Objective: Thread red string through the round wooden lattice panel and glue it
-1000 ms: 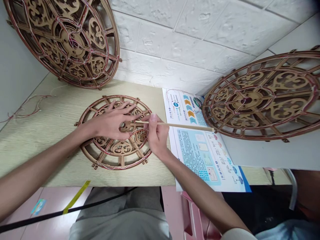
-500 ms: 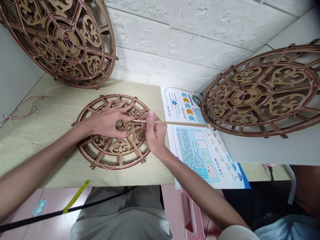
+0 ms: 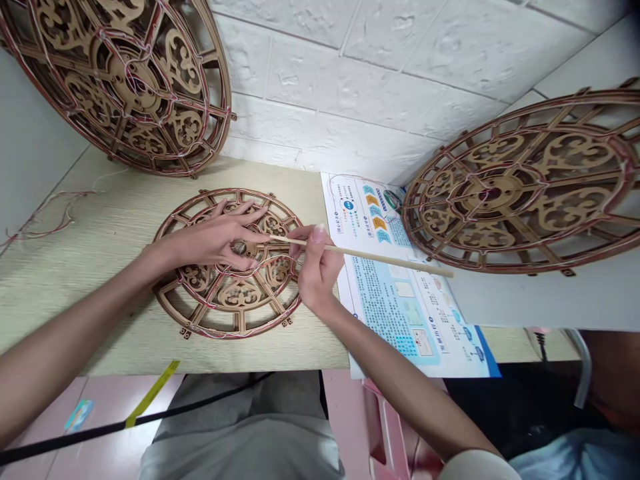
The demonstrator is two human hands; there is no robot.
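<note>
A laser-cut wooden wheel (image 3: 239, 293) with ornate scrollwork and thin red wire along its frame lies flat on the table. My left hand (image 3: 215, 243) rests on it with fingers spread, around the wooden hub (image 3: 245, 249). My right hand (image 3: 317, 270) pinches a thin wooden stick (image 3: 385, 260) between thumb and fingers. The stick's near tip reaches over the wheel close to the hub, and its far end sticks out over a printed leaflet. My left fingers hide part of the hub.
Two larger wired wooden wheels stand at the upper left (image 3: 135, 83) and right (image 3: 520, 180). A blue-printed leaflet (image 3: 395, 300) lies beside the pale wood table (image 3: 90, 267). Loose wires (image 3: 50, 223) lie at the table's left. A white brick-pattern wall (image 3: 380, 80) rises behind.
The stick's far end has swung down and outward, so the stick now slopes across the leaflet. My right hand has shifted slightly to the right. My left hand stays on the wheel.
</note>
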